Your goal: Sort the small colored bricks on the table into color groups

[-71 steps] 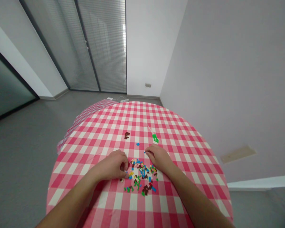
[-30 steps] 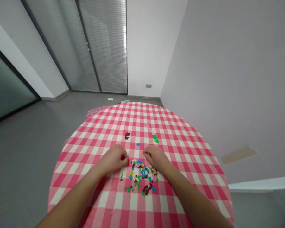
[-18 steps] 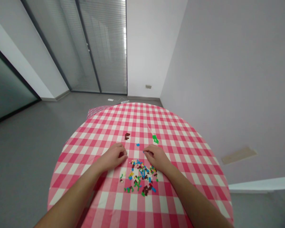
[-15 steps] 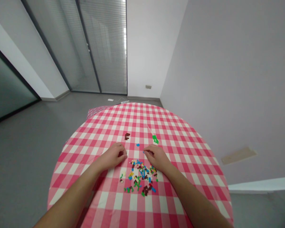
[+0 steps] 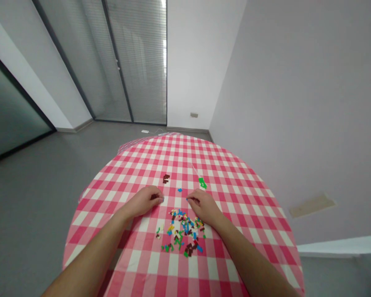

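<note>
My left hand (image 5: 146,201) rests above the checked tablecloth with thumb and forefinger pinched together; a faint bluish speck shows at the tips, too small to name. Opposite it, my right hand (image 5: 204,205) pinches a small blue building brick (image 5: 187,199) between thumb and fingers. Between and just beyond the hands lies a blue brick piece (image 5: 179,190). Nearer to me is a loose pile of small bricks (image 5: 185,231) in blue, green, brown, yellow, white and red; the right hand is at its upper right edge.
Brown bricks (image 5: 166,178) lie beyond my left hand, green bricks (image 5: 203,183) beyond my right. A red-and-white checked cloth (image 5: 185,152) covers the round table. A wall (image 5: 281,103) stands at the right, with a glass partition (image 5: 142,62) behind.
My left thumb and forefinger have closed together, and that hand has shifted slightly. The right hand keeps its pinch in nearly the same place. The view has tilted a little.
</note>
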The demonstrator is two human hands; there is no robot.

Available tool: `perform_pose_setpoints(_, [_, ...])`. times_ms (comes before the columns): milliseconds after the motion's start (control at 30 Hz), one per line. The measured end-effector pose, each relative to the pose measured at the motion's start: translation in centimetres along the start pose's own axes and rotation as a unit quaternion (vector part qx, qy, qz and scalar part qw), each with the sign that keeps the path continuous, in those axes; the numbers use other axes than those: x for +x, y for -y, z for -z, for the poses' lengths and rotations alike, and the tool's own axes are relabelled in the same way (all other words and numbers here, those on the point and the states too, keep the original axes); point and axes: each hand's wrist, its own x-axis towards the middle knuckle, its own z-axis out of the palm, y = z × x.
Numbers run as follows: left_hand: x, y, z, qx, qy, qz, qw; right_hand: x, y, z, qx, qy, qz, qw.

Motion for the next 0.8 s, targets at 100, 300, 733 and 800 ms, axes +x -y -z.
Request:
perform_pose_setpoints(100, [-0.1,-0.3,0.0,-0.003,-0.006,-0.005,1.000,0.0,0.0,0.0,-0.002,-0.001,0.001,1.000])
perform_pose_setpoints(300, [-0.5,-1.0,-0.1,-0.004,-0.007,0.008,1.000,0.1,0.0,0.0,-0.002,-0.001,-0.002,1.000])
perform_pose_setpoints(733, [0.0,-0.7,-1.0,0.031,-0.048,-0.035,0.998,0.2,0.4,0.2,-0.033,0.030,0.010,0.999])
perform_pose_setpoints(800, [0.0,-1.1,-1.2,0.012,-0.058,-0.028,0.998,0.3,0.4,0.2,-0.041,0.037,0.009,0.998])
